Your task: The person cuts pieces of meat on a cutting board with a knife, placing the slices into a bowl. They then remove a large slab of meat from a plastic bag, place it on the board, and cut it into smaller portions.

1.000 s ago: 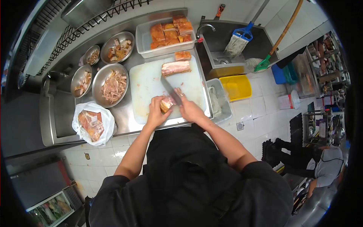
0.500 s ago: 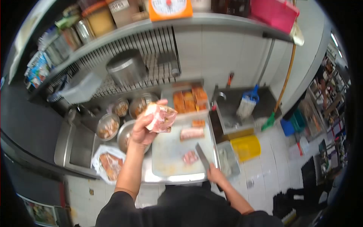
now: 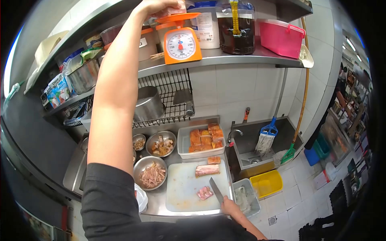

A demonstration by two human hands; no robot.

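My left hand (image 3: 160, 6) is raised at the top of the view, holding a piece of meat (image 3: 178, 7) over the orange pan (image 3: 177, 17) of a kitchen scale (image 3: 181, 45). Whether the meat touches the pan I cannot tell. My right hand (image 3: 229, 206) is closed round the handle of a knife (image 3: 216, 189), its blade over the right side of the white cutting board (image 3: 179, 197). Small meat pieces (image 3: 204, 193) lie left of the blade. A longer slab of meat (image 3: 207, 170) and a small orange-brown piece (image 3: 214, 160) sit farther back on the board.
Behind the board stands a tray of orange-brown blocks (image 3: 206, 138). Metal bowls, one with shredded meat (image 3: 152, 175), are on the left. A sink (image 3: 257, 148) with brushes lies right. Jars and a pink bin (image 3: 279, 37) line the shelf above.
My left hand has gone up with the meat, from above the board to the scale on the shelf. The view has tilted upward. My right hand still holds the knife by the board.
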